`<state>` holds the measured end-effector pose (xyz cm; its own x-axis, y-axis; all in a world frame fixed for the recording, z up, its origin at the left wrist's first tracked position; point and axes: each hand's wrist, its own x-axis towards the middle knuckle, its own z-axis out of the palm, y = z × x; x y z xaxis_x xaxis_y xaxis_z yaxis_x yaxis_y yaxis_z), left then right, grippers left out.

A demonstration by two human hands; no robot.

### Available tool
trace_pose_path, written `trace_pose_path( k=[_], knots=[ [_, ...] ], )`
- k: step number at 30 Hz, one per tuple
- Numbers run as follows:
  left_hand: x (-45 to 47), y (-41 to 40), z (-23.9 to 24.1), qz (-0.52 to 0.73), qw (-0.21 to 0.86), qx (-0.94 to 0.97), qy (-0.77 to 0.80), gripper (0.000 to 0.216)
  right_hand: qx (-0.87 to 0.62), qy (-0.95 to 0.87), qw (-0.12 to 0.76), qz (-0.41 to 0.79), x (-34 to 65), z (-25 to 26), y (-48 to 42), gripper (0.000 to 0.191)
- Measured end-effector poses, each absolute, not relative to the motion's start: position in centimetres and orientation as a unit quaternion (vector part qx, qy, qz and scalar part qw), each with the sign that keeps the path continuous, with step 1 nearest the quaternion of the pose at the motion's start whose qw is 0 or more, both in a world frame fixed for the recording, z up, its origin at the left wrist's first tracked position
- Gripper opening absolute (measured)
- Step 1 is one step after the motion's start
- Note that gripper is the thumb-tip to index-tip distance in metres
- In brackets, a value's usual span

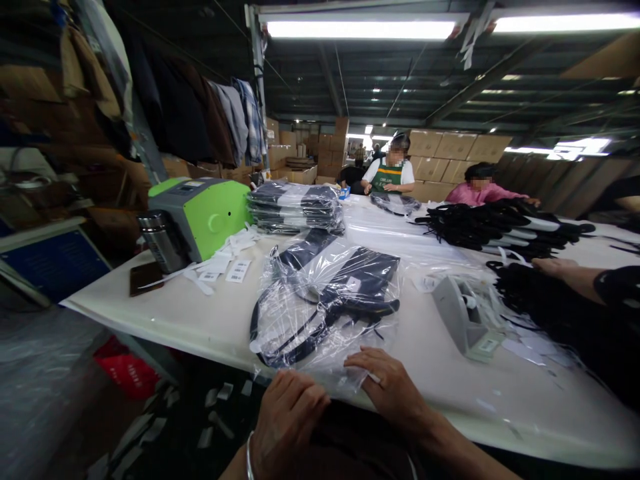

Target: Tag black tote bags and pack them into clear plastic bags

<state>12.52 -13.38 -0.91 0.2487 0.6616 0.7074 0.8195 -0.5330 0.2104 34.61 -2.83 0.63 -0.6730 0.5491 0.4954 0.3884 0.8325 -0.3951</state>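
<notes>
A clear plastic bag [345, 347] lies flat near the front edge of the table. Inside it is a folded black fabric item with straps [370, 267] and a pale grey band. At the bag's near edge, my left hand [290, 417] has its fingers curled closed on the plastic. My right hand [387, 383] grips the same edge further right, fingers bent over the film. Some of the bag's near edge is hidden under both hands.
A green machine [215, 213] and a steel flask [163, 240] stand at the left, beside paper labels [237, 271]. Bagged items [295, 207] are stacked behind. A grey tape dispenser [465, 317] and black piles [500, 227] occupy the right. A co-worker's arm [570, 277] reaches in there; two people work opposite.
</notes>
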Motion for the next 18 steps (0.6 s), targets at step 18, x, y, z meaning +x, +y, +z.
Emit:
trace_pose_path(
  k=[18],
  knots=[
    [14.8, -11.3, 2.2, -0.308, 0.192, -0.85, -0.381, 0.039, -0.254, -0.904, 0.324, 0.118, 34.6, -0.5, -2.6, 0.03]
  ],
)
